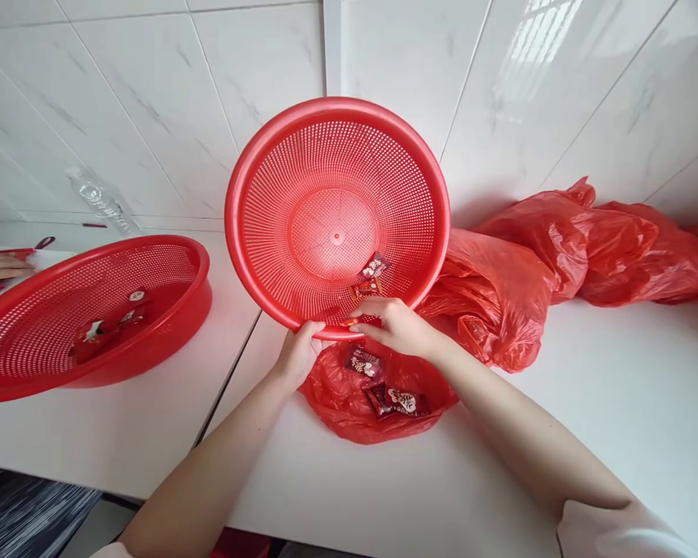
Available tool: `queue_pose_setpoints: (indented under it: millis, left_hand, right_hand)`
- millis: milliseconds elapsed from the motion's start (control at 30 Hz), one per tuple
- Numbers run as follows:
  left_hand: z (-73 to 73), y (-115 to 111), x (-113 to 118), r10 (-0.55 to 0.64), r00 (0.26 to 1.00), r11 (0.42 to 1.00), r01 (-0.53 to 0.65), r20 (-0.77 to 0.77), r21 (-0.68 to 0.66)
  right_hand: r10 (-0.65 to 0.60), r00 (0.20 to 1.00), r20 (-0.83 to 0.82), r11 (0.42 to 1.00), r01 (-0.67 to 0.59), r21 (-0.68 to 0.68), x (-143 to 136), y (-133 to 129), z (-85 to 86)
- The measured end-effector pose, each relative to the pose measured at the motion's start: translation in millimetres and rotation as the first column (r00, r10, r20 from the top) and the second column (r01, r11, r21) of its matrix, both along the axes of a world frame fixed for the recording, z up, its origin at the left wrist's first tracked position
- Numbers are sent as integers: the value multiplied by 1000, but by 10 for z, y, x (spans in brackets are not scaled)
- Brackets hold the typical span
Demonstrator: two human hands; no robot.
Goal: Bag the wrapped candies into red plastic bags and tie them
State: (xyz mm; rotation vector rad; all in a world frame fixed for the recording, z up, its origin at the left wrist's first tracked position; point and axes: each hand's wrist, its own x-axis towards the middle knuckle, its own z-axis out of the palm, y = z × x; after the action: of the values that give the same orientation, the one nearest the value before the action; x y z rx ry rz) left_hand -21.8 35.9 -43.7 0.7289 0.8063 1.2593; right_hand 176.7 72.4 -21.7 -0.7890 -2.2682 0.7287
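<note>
The held basket (336,209) is round, bright red and glossy, with a thick smooth rim, fine perforations in its wall and a ringed base with a small knob at the centre. It stands tipped on its side, mouth towards the person, above the near rim of an open red bag (349,426) on the white table (354,488). Low inside it lie a dark packet (374,266) with pale lettering and, just below, a red-and-orange packet (367,289).

The left hand (299,355) is closed on the lower rim, thumb over the edge. The right hand (399,325) reaches over that rim with fingers bent inward; whether they grasp anything is unclear. Dark red packets (406,401) with cream print lie in the bag. At left, a 2nd basket (168,337), also red, holds more wrapped pieces (96,333).
</note>
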Motion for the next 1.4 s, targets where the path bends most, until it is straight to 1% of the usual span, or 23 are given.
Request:
queue_pose_setpoints:
  millis: [67,133,167,233,333,367,400,467,533,567,633,700,733,800,933,967,1033,1100,1133,1200,1233,1300,1400]
  left_hand:
    - [10,2,-1,-5,1000,1000,5,6,3]
    - [13,1,-3,-14,1000,1000,14,0,17]
    - [10,-1,-6,-20,1000,1000,20,-9,19]
    - [0,-2,-16,-34,999,999,34,-31,7]
    - [-16,-3,-33,-55,997,998,55,-44,-9]
    - [-19,-3,-35,-54,998,999,54,-42,0]
    - [-20,-4,-34,-47,998,999,48,-37,17]
    - [-19,-8,-23,-27,999,998,28,-23,60]
    - [-22,-17,-2,-26,1000,996,26,-9,86]
    - [-27,-24,11,-35,999,995,35,-4,91]
    - [-40,-39,33,-50,999,995,51,-7,86]
    - [-49,-51,47,-47,999,997,48,-21,68]
    - [-50,-55,50,-38,999,998,39,-31,58]
    - [-43,-54,47,-29,999,998,31,-42,50]
    - [-18,-25,19,-23,999,996,25,-22,87]
    - [-15,-16,12,-17,1000,996,19,-19,93]
    - [-14,-3,1,-9,1000,996,10,-18,93]
    - [-17,-1,-3,-11,1000,996,12,-13,83]
    - [-19,-4,-4,-15,1000,997,15,-8,79]
    - [-22,-12,-3,-21,1000,997,21,0,75]
    - [-24,-15,-3,-22,1000,997,22,2,74]
    - [-26,-18,-3,-25,1000,997,25,5,72]
    - [-19,-14,-3,-5,1000,999,5,-13,42]
  right_hand:
    - [-19,997,-72,990,9,-140,15,8,12]
    - [-10,992,-129,961,-26,-275,53,4,39]
    - [6,990,-138,947,-50,-317,79,-4,60]
    - [55,993,-103,929,-88,-359,137,-33,118]
    - [177,984,17,909,-157,-385,204,-85,220]
    - [176,983,48,920,-147,-364,215,-95,247]
    - [133,989,70,944,-105,-313,219,-97,262]
    - [-42,996,79,990,52,-133,211,-76,251]
    - [-204,975,93,978,198,64,192,-26,179]
    - [-249,960,130,963,231,138,183,2,127]
    - [-284,924,256,947,229,224,171,49,18]
    - [-281,887,366,950,202,239,166,71,-57]
    - [-271,880,389,953,189,235,166,73,-72]
    - [-228,902,366,963,153,222,170,66,-62]
    - [-69,983,172,994,52,99,170,55,17]
    - [-62,990,128,997,55,57,166,56,28]
    - [-96,994,45,994,98,-39,159,62,32]
    - [-130,990,-53,976,118,-184,158,78,24]
    - [-136,985,-110,957,102,-270,163,88,18]
    - [-131,969,-210,905,30,-424,180,108,13]
    - [-129,961,-244,880,-2,-475,190,114,16]
    - [-121,954,-274,850,-43,-525,210,109,36]
    - [-46,974,-224,848,-81,-523,230,49,101]
